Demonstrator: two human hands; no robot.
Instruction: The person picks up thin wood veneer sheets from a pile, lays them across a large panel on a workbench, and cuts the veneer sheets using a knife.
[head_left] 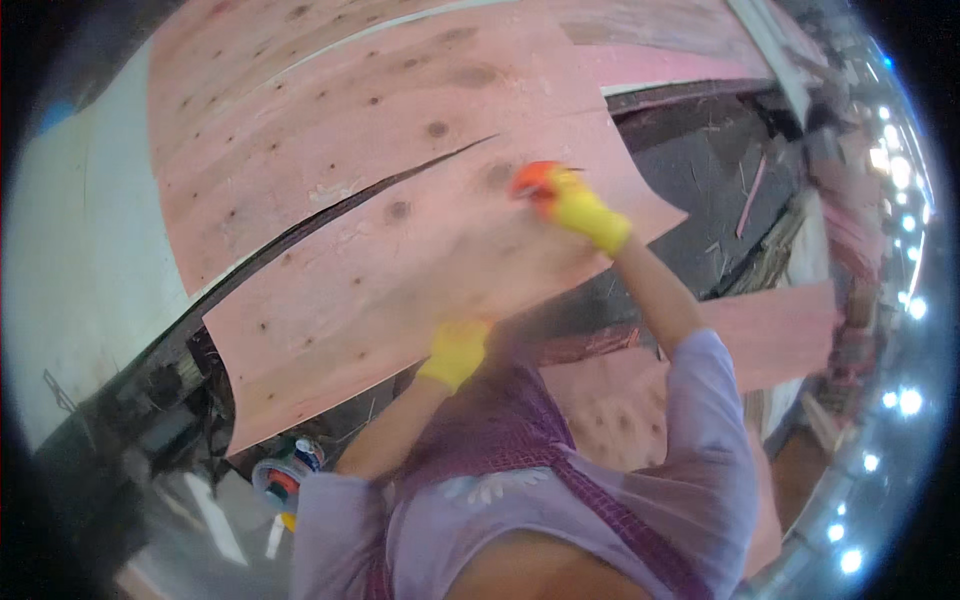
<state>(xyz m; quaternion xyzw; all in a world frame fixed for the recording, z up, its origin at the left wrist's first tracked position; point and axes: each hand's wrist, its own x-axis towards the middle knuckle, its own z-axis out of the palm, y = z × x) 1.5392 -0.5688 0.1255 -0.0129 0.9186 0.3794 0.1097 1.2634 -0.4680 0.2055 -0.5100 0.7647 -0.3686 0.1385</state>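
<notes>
A wide pinkish wood veneer sheet [330,330] with dark knots lies in front of me. My left hand [455,355], in a yellow glove, is at its near edge; its fingers are blurred and I cannot tell whether they grip the edge. Over the sheet's right part, my right hand [570,200] wears a yellow glove with orange fingers. Those fingers are curled closed. Something small and dark shows by them, too blurred to name. A larger pinkish veneer sheet [290,170] lies beyond, with a dark, narrowing gap between the two.
A pale panel [85,270] stands at the far left. Below left are a roll of tape [275,480] and scraps. Splintered wood strips [770,240] and a pink veneer piece [770,335] lie to the right, around a dark surface [690,160].
</notes>
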